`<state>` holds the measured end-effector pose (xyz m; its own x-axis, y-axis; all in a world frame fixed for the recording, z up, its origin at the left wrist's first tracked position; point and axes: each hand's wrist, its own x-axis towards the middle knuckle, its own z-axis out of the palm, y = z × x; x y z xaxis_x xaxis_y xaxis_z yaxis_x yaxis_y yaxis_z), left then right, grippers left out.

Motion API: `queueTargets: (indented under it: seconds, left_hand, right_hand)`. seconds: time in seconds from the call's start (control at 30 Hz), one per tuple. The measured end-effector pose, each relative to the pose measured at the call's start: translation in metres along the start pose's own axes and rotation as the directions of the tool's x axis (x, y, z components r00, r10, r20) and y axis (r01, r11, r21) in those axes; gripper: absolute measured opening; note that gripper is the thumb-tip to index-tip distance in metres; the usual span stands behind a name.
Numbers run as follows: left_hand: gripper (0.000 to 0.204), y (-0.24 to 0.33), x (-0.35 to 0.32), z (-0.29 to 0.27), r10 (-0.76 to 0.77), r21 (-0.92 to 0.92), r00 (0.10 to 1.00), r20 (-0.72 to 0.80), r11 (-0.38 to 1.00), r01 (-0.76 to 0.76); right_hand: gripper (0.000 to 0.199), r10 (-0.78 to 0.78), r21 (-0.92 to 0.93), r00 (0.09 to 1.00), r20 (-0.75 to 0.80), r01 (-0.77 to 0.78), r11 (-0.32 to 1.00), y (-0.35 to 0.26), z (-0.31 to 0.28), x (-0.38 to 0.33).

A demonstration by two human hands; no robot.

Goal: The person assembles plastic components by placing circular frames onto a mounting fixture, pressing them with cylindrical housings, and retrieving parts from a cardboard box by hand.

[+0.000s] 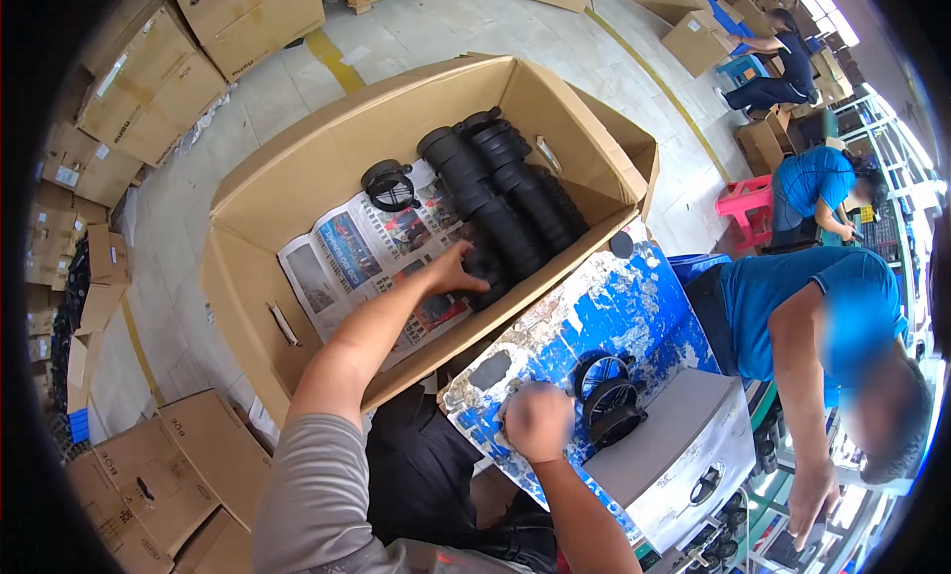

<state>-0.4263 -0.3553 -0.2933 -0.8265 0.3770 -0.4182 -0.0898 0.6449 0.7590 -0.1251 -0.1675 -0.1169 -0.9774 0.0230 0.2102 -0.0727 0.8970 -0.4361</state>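
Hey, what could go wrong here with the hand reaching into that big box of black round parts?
The left hand reaches the near end of the stacked black parts in the cardboard box; pulling one might topple a row. The black parts by the right hand sit near the blue table edge and could slide off.

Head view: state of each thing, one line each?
Carton: open, flaps up, lined with newspaper.
Black round parts: stacked in rows in the carton.
Single grille part: loose on the newspaper.
Left hand: reaching in, touching the rows' near end.
Right hand: fisted, resting on the blue worn table.
Grilles on table: stacked beside the right hand.
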Motion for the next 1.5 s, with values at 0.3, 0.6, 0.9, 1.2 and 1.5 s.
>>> queueTargets:
  seconds: [0.3, 0.6, 0.9, 1.2, 1.5]
  left_hand:
    - [0.098, 0.015, -0.009, -0.016, 0.086, -0.019, 0.911, 0.404, 0.996, -0.085]
    - [0.093, 0.074, -0.017, -0.016, 0.037, 0.260, 0.919, 0.392, 0.954, -0.149]
    - [0.072, 0.006, -0.045, 0.002, 0.094, -0.184, 0.974, 0.207, 0.981, -0.056]
    - [0.031, 0.183, -0.184, -0.104, 0.300, -0.087, 0.913, -0.275, 0.938, -0.335]
    - [0.037, 0.227, -0.293, 0.050, 0.655, 0.633, 0.755, 0.004, 0.583, -0.509]
  right_hand:
    - [0.018, -0.022, 0.019, 1.000, -0.012, 0.023, 1.000, -0.004, 0.003, 0.005]
    - [0.017, -0.018, 0.021, 0.999, -0.028, 0.019, 1.000, -0.001, 0.000, 0.005]
    - [0.018, -0.012, 0.052, 1.000, -0.023, 0.013, 0.999, -0.011, -0.005, 0.004]
    - [0.021, 0.006, -0.005, 0.991, -0.132, -0.007, 1.000, 0.009, -0.013, -0.008]
    - [0.032, 0.182, 0.138, 0.969, -0.165, -0.160, 0.977, -0.044, -0.076, -0.077]
